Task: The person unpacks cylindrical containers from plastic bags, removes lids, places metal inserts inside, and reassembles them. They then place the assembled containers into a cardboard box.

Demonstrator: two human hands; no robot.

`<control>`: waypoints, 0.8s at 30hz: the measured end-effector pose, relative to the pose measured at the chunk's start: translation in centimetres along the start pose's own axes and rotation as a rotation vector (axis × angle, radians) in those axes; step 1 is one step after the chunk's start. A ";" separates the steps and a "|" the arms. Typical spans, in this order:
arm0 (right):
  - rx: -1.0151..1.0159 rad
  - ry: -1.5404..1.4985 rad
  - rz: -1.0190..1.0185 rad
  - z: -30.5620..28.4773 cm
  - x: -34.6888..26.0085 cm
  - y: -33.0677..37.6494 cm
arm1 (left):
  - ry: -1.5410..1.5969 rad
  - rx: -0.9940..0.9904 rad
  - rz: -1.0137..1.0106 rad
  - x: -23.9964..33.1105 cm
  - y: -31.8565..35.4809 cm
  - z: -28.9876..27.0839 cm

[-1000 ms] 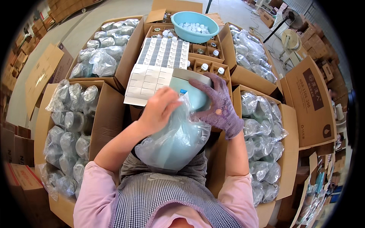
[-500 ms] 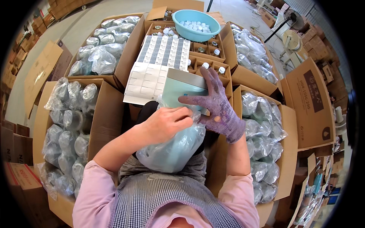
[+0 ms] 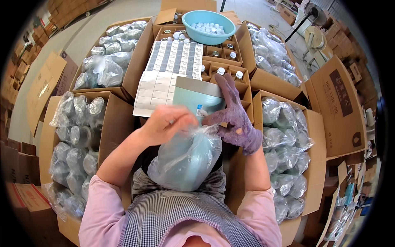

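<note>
Bagged teal container (image 3: 185,162) is resting against my apron, its clear plastic bag already pulled over most of it; I am judging that only the mouth remains to be closed. My gloved right hand (image 3: 235,119) is steadying the teal box (image 3: 196,102) at the top, fingers spread. My bare left hand (image 3: 166,123) is pinching the bag's gathered edge.

Grey concrete floor (image 3: 61,39) — open cardboard boxes (image 3: 113,119) crowd it, apparently resting directly on it.
</note>
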State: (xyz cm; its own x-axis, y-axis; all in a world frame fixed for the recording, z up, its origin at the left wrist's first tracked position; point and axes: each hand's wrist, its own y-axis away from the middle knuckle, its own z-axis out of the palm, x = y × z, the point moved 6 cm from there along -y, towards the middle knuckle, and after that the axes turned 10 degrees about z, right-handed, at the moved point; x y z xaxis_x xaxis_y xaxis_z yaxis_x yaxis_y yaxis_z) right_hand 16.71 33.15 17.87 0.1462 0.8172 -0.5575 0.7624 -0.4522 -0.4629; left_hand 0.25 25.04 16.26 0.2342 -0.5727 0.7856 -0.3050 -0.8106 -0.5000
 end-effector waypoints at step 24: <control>0.236 0.084 0.366 -0.3 -2.6 -1.0 | -0.533 -0.018 0.257 1.0 -6.0 -1.3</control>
State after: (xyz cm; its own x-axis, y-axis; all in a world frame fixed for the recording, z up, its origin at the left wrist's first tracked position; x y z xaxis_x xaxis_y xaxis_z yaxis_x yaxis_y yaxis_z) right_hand 15.80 31.55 19.99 0.4378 0.6103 -0.6602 0.4875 -0.7782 -0.3960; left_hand 1.12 29.46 20.47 0.5811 -0.7365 0.3463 -0.4279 -0.6384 -0.6398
